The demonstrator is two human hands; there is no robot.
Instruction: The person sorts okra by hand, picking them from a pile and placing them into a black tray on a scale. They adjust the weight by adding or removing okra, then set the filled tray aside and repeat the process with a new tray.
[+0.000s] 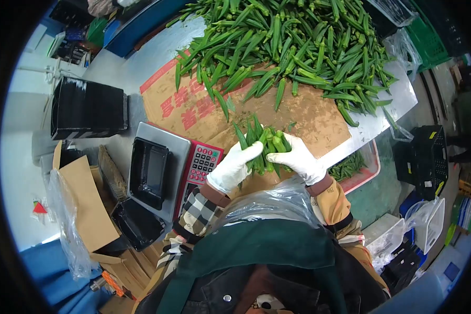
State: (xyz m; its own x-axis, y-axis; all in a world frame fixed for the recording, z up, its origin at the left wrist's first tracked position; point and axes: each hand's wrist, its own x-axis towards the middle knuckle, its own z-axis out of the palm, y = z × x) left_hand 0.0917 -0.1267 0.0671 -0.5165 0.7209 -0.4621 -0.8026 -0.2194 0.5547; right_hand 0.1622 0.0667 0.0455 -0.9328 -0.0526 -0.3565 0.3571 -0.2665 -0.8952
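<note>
Both my hands wear white gloves and meet in front of my body over the near edge of the cardboard. My left hand (232,166) is closed around a bunch of okra (261,149), its thumb lying across the pods. From the other side, my right hand (299,160) grips the same bunch near the stem ends. Beyond them a large heap of okra (298,47) covers the far part of the table, some pods lying loose on the flattened cardboard sheet (309,112). Just left of my hands is a scale (180,172) with a black plastic tray (149,166) on its plate.
A stack of black trays (89,108) stands at the left, above an open cardboard box (86,204) with more black trays (136,225). To the right, a red-rimmed bin (372,170) holds okra below the table edge. Black crates (424,162) and white crates (384,233) stand farther right.
</note>
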